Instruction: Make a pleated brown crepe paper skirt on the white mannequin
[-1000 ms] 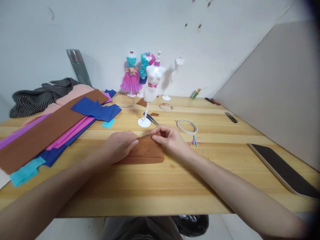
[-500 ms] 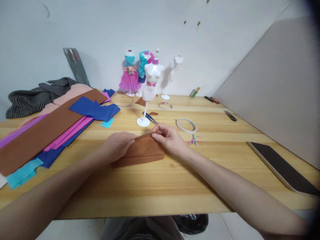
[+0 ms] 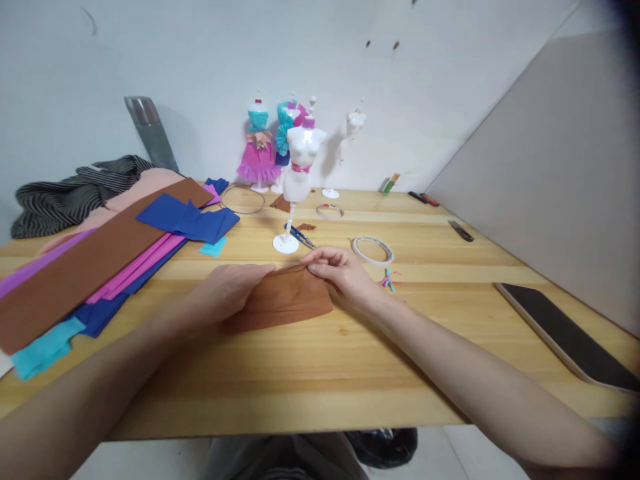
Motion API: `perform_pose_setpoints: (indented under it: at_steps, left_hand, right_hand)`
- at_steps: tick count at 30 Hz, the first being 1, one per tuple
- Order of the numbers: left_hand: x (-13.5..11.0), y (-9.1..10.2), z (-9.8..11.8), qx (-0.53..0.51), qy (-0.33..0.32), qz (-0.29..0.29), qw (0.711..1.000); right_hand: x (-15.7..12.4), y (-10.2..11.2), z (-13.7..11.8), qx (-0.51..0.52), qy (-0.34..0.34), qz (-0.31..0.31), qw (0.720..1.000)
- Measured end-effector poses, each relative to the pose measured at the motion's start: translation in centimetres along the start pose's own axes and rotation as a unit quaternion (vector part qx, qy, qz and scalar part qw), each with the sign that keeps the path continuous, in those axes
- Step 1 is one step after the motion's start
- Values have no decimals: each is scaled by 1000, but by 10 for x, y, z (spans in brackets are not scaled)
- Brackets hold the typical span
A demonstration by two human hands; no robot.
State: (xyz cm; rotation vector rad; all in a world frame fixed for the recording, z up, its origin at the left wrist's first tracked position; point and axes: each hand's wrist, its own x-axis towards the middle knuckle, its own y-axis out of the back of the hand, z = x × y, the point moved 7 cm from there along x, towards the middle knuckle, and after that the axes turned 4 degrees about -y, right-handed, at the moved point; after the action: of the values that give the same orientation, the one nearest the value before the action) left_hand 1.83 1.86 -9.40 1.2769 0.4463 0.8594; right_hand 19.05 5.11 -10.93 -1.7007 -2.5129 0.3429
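A small folded piece of brown crepe paper (image 3: 287, 300) lies on the wooden table (image 3: 320, 373) in front of me. My left hand (image 3: 227, 288) rests on its left part, fingers pressed flat and pointing right along the far edge. My right hand (image 3: 340, 270) pinches the paper's far right edge between thumb and fingers. Just beyond the paper stands a white mini mannequin (image 3: 299, 167) on a round base, with small scissors (image 3: 301, 236) beside the base.
Long brown, pink, blue and teal paper sheets (image 3: 100, 260) lie at the left, with striped cloth (image 3: 75, 190) behind. Dressed mini mannequins (image 3: 260, 150) stand by the wall. A tape ring (image 3: 373, 250), a wire ring (image 3: 245, 199), a cutter (image 3: 461, 231) and a dark tablet (image 3: 565, 337) lie around.
The brown paper has been flattened and spread wider. My left hand's fingers have stretched out along its far edge, and my right hand has shifted slightly away along the same edge.
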Motion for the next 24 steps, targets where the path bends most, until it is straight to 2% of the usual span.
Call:
perform_pose_setpoints:
  at_steps: [3,6,11,17,24]
  left_hand:
    - [-4,2,-12,10,21,-28,999]
    - [-6,14,-15,18,60,-48,997]
    - [-4,25,3,-21,60,-54,996]
    - [1,15,10,-113,51,-7,992]
    - [3,6,11,-115,30,13,993]
  right_hand:
    - [1,3,-2,-1,5,11,1000]
    - [1,3,-3,-4,12,14,1000]
    - [-2,0,-3,-5,13,16,1000]
    - [-3,-5,-3,-29,23,2,999]
    - [-5,-8,-2,-49,18,-24,998]
